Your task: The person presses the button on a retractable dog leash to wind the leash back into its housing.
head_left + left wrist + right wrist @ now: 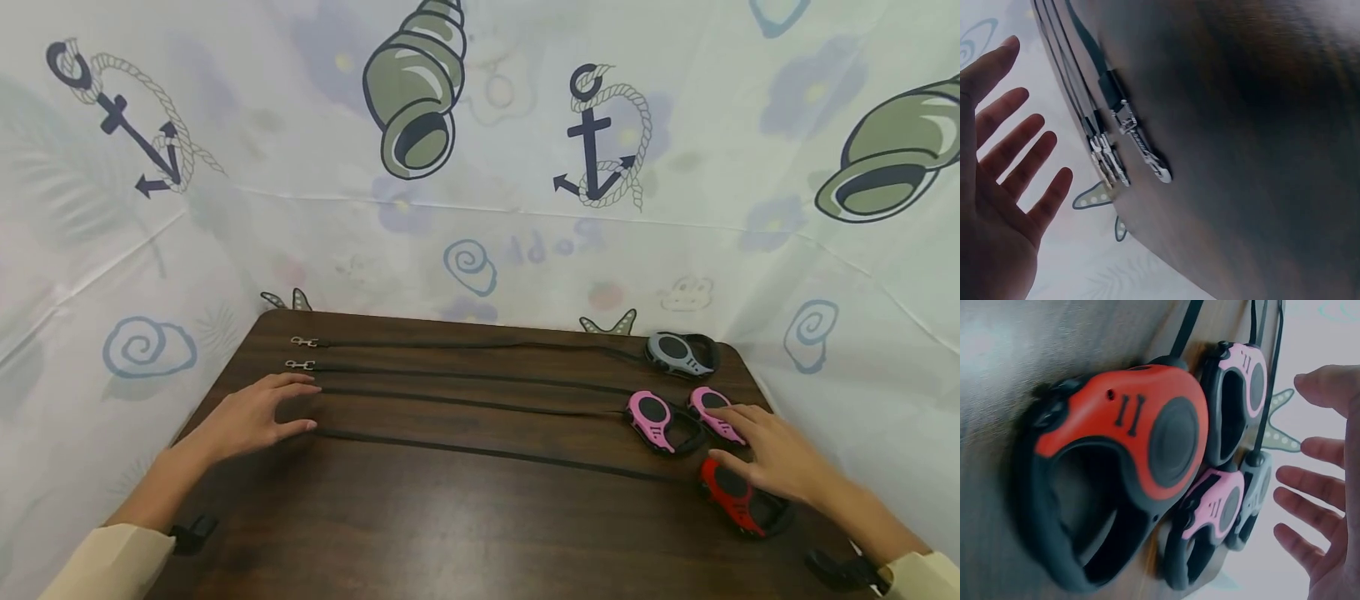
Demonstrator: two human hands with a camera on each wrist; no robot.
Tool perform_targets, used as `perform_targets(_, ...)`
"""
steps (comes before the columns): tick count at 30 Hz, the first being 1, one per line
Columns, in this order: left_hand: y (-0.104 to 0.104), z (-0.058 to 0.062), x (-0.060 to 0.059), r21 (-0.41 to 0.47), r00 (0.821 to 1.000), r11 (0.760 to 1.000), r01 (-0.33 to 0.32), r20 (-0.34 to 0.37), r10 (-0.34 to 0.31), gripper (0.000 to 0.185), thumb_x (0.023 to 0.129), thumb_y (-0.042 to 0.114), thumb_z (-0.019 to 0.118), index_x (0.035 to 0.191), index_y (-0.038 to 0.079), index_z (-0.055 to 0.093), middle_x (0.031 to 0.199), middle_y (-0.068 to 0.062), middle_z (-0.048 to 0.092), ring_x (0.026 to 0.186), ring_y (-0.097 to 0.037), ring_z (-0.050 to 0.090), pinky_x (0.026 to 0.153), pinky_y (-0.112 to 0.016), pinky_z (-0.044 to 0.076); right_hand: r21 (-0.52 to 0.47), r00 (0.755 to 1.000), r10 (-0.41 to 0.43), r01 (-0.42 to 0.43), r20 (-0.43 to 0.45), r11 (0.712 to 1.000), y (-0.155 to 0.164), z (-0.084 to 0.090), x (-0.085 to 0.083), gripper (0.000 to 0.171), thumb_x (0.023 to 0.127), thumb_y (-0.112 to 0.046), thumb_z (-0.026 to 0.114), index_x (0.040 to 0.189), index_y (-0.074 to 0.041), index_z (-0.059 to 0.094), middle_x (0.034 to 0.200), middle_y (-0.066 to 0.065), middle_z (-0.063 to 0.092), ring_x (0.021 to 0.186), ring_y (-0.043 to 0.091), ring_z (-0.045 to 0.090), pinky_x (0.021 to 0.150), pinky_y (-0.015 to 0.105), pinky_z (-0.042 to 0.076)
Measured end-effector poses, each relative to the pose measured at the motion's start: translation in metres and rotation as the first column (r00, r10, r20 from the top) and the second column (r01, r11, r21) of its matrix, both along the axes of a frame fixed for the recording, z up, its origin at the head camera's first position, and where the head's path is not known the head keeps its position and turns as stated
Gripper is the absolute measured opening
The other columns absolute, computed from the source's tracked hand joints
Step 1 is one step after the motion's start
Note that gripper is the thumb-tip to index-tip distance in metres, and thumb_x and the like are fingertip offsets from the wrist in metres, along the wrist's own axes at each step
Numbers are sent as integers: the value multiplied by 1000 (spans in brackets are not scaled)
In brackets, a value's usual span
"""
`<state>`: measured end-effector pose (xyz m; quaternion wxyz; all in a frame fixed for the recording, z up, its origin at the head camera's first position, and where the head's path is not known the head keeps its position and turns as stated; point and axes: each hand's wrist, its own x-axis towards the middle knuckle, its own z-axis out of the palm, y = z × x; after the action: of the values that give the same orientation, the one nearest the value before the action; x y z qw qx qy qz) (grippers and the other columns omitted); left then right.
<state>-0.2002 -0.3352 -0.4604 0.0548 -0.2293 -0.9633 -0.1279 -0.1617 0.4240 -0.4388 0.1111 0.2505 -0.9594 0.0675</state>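
Note:
Four retractable leash handles lie at the right end of a dark wooden table [450, 508]: a grey one [682, 354], two pink ones [655, 419] [714, 412] and a red one [738, 500]. Their black straps [480, 377] run left to metal clips [303, 342]. My right hand [772, 462] is spread flat over the red handle [1122, 456] and the nearer pink one [1210, 515], holding nothing. In the right wrist view its fingers [1310, 494] stand apart from the handles. My left hand [258, 415] hovers with straight fingers over the clip ends [1141, 147]; the palm [997, 206] is empty.
A white curtain [480, 150] printed with anchors and shells walls the table at the back and on both sides. The near half of the tabletop is bare wood. Black clamps [191, 533] sit at the table's front corners.

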Motion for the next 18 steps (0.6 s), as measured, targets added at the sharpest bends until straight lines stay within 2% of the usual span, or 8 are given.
perform_targets(4,-3,-5,3,7,1000,1000,18,-11,-18,56,87,41,87,132,11,73,138,-16,67,124,-44,64,80,-59,58,-5,1000,7,-7,-16,1000,6,-2,11,63,79,-36,92,129,-2,71,122,22,70,110,43,68,88,64,54)
perform_targets(11,-8,-10,11,26,999,999,35,8,-36,56,86,37,89,131,10,73,137,-17,66,132,-53,56,84,-60,57,25,1000,14,-15,15,1000,12,-7,25,64,79,-40,93,130,-8,72,123,13,71,109,36,70,86,60,56)
perform_targets(18,-13,-19,12,18,998,998,55,-16,-54,55,83,36,91,128,10,75,129,-14,71,119,-41,68,86,-59,57,37,1000,4,-4,4,999,18,-15,40,66,75,-47,95,127,-12,74,122,7,72,108,31,70,83,56,58)
